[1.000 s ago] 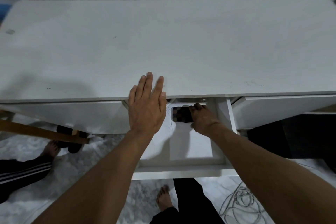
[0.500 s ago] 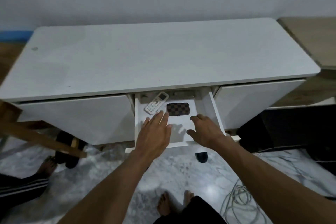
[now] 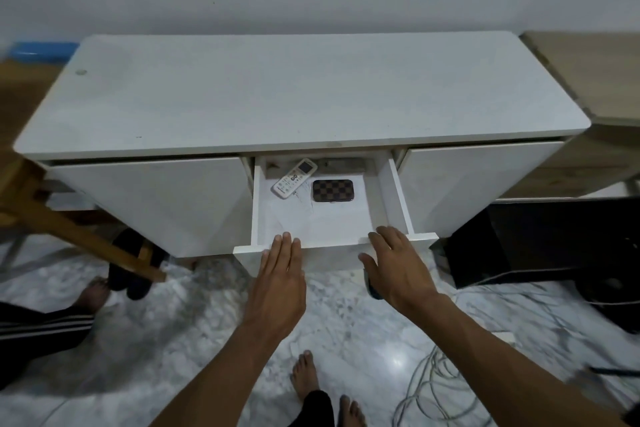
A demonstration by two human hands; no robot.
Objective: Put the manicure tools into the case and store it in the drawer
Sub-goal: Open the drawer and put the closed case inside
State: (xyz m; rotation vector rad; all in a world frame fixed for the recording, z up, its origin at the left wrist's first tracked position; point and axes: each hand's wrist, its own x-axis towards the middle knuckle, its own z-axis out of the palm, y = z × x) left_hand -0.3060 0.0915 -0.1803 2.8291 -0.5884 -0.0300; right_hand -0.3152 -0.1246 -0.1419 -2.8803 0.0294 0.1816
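The dark checkered manicure case [image 3: 332, 190] lies closed on the floor of the pulled-out white drawer [image 3: 393, 196], toward the back. My left hand [image 3: 281, 274] is flat, fingers together, with its fingertips at the drawer's front panel on the left. My right hand [image 3: 394, 265] is spread, fingers at the front panel's right end. Neither hand holds anything. No loose manicure tools are visible.
A white remote control [image 3: 294, 178] lies in the drawer left of the case, on white paper. The white cabinet top [image 3: 294, 90] is bare. A wooden chair leg [image 3: 79, 236] and another person's foot [image 3: 91, 293] are at left. Cables [image 3: 436, 388] lie on the marble floor at right.
My right hand let go of the case and left it in the drawer. Both hands drew back from the drawer's inside to its front panel, and my view pulled back from the cabinet.
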